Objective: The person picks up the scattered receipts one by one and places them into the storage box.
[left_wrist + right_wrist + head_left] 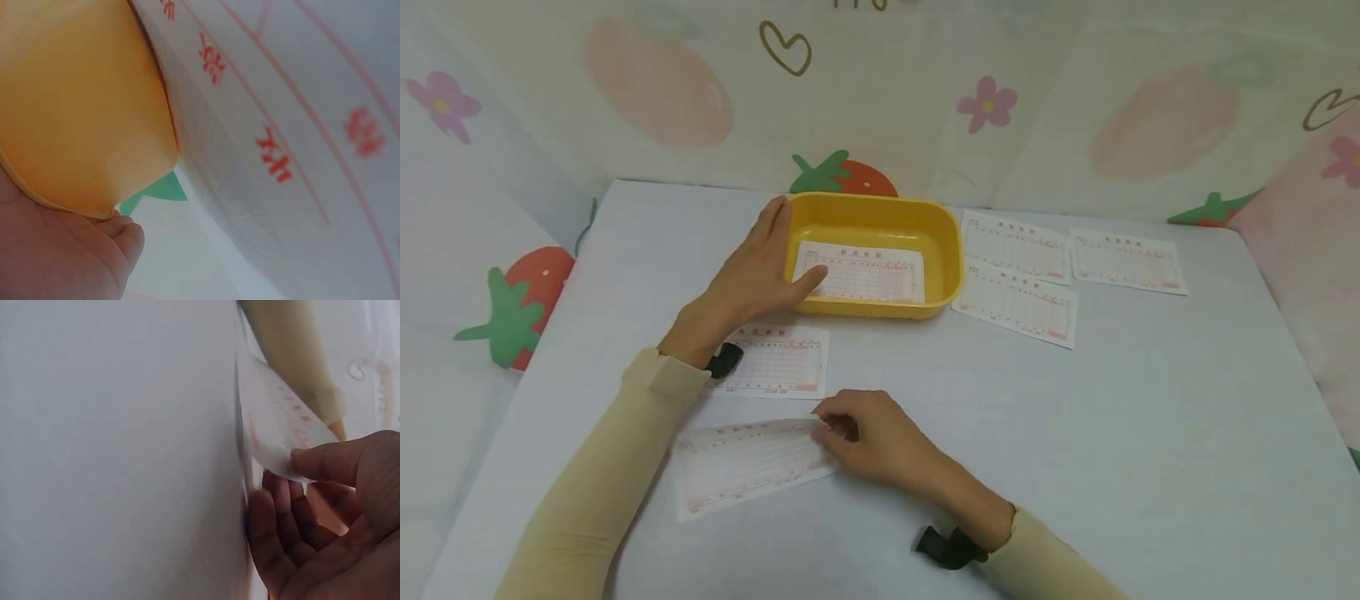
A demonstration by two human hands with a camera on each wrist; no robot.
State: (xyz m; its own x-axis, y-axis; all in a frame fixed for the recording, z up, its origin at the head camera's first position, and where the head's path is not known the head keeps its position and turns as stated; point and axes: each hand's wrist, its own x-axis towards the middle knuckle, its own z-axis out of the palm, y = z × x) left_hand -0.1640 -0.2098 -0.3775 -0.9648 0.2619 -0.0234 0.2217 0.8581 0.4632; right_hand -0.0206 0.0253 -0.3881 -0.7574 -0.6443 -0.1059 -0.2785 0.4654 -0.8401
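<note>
A yellow plastic basin [951, 283] stands toward the back of the table, with a printed slip [880, 275] lying inside it. My left hand [748, 267] grips the basin at its left side, thumb over the near rim and fingers along the left edge. In the left wrist view its curled fingers [128, 240] are at the rim. Nearer the front, my right hand [880, 437] pinches the right end of another printed slip [745, 471], which is lifted there. The right wrist view shows the thumb [325, 461] on the bent paper.
One more slip [786, 362] lies just in front of the basin, partly behind the left wrist. To the basin's right are three slips, one of them [1127, 260] farthest right. A patterned curtain [925, 50] hangs behind the white table [1150, 433].
</note>
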